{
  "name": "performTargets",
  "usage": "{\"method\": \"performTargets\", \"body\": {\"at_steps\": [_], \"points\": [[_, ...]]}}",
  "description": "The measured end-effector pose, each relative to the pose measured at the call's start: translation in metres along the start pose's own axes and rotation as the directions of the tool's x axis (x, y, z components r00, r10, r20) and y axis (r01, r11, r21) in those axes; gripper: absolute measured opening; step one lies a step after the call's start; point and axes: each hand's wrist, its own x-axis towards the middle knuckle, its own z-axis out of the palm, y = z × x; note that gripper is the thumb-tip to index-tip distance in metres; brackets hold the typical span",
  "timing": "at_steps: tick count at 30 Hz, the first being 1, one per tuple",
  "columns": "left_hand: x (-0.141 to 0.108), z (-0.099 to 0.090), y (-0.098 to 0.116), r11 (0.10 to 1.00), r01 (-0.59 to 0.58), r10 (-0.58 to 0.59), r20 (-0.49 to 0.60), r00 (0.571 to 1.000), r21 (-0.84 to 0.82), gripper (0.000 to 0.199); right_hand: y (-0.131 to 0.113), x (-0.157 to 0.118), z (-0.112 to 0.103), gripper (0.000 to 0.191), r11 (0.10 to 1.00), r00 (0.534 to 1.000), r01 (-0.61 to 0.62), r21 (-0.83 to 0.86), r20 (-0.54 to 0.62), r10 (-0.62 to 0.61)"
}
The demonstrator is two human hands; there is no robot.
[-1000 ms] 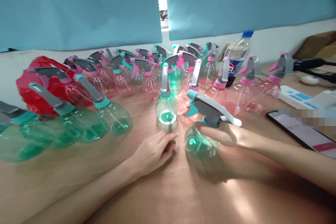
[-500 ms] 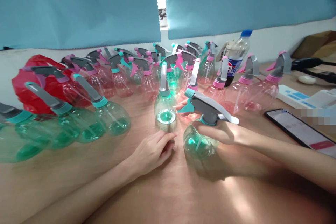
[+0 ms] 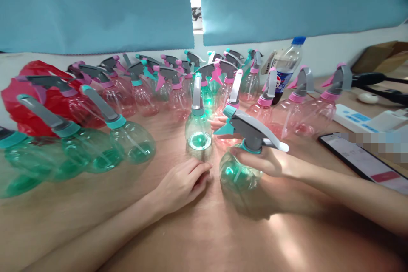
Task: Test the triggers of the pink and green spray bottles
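Note:
My right hand (image 3: 267, 160) holds a green spray bottle (image 3: 239, 176) around its neck, below the grey and teal trigger head. Some of its fingertips show beyond the bottle, on the far side. On the table, left of that bottle, rests my left hand (image 3: 182, 182), fingers curled together with nothing in them. Just beyond it stands another green spray bottle (image 3: 198, 129) with a little green liquid inside. A row of green spray bottles (image 3: 134, 142) is at the left, and several pink spray bottles (image 3: 180, 102) stand farther back.
A cola bottle (image 3: 283, 76) with a blue cap stands at the back right. A phone (image 3: 360, 159) and a white power strip (image 3: 353, 117) lie on the right. Behind the bottles at the left is a red plastic bag (image 3: 22, 106). Blue sheeting (image 3: 95, 8) covers the wall.
The view has shifted slightly, so most things sit a little farther left. My right hand keeps its hold on the green spray bottle, and my left hand stays resting on the table.

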Motion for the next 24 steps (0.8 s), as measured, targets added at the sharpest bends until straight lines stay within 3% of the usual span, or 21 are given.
{"method": "performTargets", "body": {"at_steps": [8,18,24], "points": [[0.0,0.0,0.0,1.0,-0.007,0.007,0.008,1.0,0.003,0.018,-0.007,0.0,0.0,0.036,0.999,1.0,-0.017,0.043,-0.01,0.017],[0.0,0.0,0.001,1.0,-0.026,0.026,0.013,1.0,-0.006,0.016,0.005,-0.001,0.003,0.049,0.992,1.0,0.008,0.126,0.021,-0.011],[0.001,-0.001,0.001,0.999,-0.045,0.045,0.003,0.999,-0.002,0.016,-0.001,-0.005,0.003,0.039,0.996,1.0,-0.005,0.088,-0.016,0.007]]}}
